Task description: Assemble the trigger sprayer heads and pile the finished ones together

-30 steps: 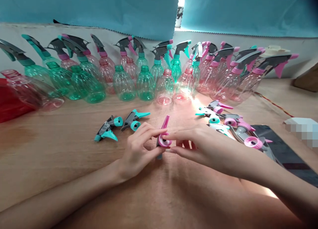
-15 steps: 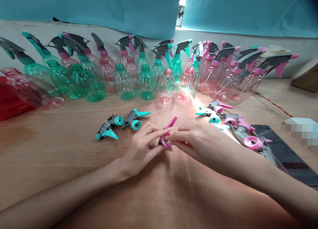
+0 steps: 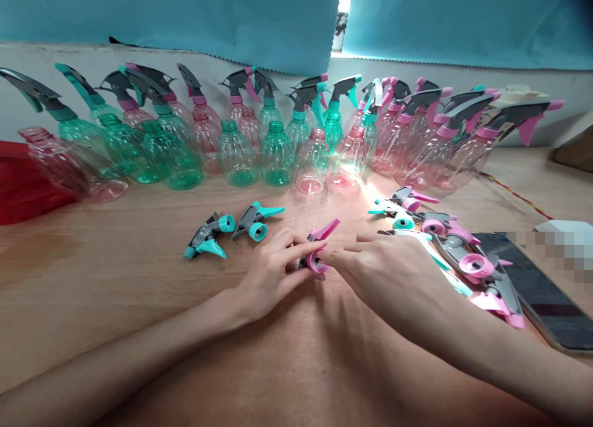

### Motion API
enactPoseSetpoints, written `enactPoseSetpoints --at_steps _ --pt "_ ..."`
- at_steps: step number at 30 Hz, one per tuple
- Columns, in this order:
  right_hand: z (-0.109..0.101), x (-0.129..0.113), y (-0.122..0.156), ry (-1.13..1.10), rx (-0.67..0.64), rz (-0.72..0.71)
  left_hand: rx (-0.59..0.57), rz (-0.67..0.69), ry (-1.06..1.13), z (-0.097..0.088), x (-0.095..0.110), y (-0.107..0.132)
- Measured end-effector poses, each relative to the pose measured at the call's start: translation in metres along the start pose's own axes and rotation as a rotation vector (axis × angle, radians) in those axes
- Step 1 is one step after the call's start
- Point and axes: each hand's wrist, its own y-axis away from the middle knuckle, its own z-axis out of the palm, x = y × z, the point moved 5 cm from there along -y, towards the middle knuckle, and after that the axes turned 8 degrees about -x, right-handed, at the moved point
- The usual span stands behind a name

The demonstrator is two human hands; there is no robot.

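My left hand is closed around a grey and pink spray trigger head just above the table. Its pink collar faces me and its pink lever points up to the right. My right hand has its index fingertip at the collar's opening. The other right fingers are curled under, and whatever they may hold is hidden. Left of my hands lie two grey and teal trigger heads, one nearer and one farther. Several pink and teal trigger heads lie in a pile to the right.
Open-necked bottles, green and pink, stand across the table. Behind them are several bottles with spray heads fitted. A red object is at the far left. A dark phone-like slab lies right, near a white device.
My right index finger has straightened toward the collar, while the other right fingers have drawn back and curled. The trigger head stays in my left hand. The whole view has shifted slightly.
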Motion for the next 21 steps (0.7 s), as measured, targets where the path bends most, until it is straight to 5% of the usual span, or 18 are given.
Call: enactPoseSetpoints --at_steps 3,12,21 --pt "0.004 0.004 -0.002 -0.070 -0.038 0.075 -0.016 -0.003 0.013 0.001 0.000 0.000" --pt "0.007 0.018 -0.012 -0.468 0.023 -0.060 -0.051 -0.051 0.064 0.000 -0.003 -0.002" --pt "0.010 0.024 -0.016 -0.448 -0.035 -0.058 -0.081 -0.062 0.082 0.001 -0.002 -0.002"
